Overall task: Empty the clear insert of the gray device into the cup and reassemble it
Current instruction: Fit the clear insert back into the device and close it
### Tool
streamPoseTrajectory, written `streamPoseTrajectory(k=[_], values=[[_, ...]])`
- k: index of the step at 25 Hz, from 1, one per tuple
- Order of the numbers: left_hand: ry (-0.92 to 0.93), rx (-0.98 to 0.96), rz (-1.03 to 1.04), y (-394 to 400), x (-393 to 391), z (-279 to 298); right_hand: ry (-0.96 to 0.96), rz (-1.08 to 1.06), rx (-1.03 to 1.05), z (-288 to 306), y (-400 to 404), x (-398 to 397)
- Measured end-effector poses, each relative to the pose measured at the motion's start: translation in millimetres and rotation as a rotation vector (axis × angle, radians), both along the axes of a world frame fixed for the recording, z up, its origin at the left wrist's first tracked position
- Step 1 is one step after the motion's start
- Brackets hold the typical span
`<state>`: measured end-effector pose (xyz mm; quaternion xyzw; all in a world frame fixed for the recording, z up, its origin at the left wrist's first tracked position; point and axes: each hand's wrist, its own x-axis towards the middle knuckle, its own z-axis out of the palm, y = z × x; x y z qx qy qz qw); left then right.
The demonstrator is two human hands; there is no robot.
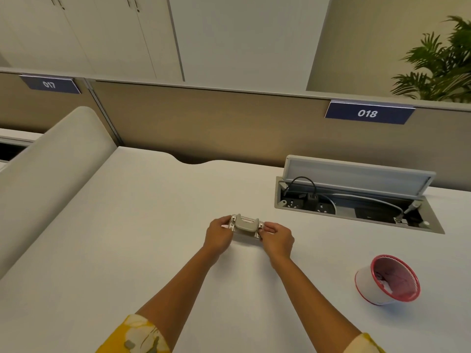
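A small gray device (246, 224) with a clear base sits at the middle of the white desk (158, 250). My left hand (218, 235) pinches its left end and my right hand (278, 240) pinches its right end. The clear insert shows only as a pale edge under the gray top. A white cup with a red rim (387, 280) stands tilted toward me at the right, about a forearm's length from the device, with small bits of paper inside.
An open cable box (356, 200) with sockets and cords is sunk into the desk behind my right hand, its lid raised. A beige partition (204, 118) runs along the back and a padded divider (51, 179) on the left.
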<state>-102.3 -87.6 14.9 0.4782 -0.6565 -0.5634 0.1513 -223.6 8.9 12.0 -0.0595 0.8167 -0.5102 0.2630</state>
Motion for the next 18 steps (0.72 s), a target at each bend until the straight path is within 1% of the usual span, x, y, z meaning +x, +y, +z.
streamPoseTrajectory(k=[2, 4, 5, 7, 9, 13, 18], values=[[-0.107, -0.145, -0.060, -11.2, -9.3, -2.2, 0.045, -0.006, 0.017, -0.8, -14.6, -6.0], [-0.253, -0.257, -0.108, -19.8, -19.1, -6.7, 0.073, -0.009, 0.031, -3.1, -27.8, -9.7], [-0.308, -0.290, -0.110, -23.7, -23.4, -9.5, 0.081, -0.006, 0.032, -4.4, -33.6, -10.7], [-0.350, -0.316, -0.087, -30.3, -31.0, -14.2, 0.106, 0.010, 0.034, -6.7, -43.6, -13.2], [-0.337, -0.310, -0.055, -35.4, -35.5, -16.8, 0.139, 0.043, 0.038, -7.1, -52.0, -16.1], [-0.213, -0.256, -0.019, -37.6, -37.0, -19.8, 0.206, 0.117, 0.072, -7.8, -64.0, -19.4], [-0.175, -0.265, -0.067, -26.7, -34.1, -26.1, 0.304, 0.179, 0.136, -12.1, -65.3, -14.7]])
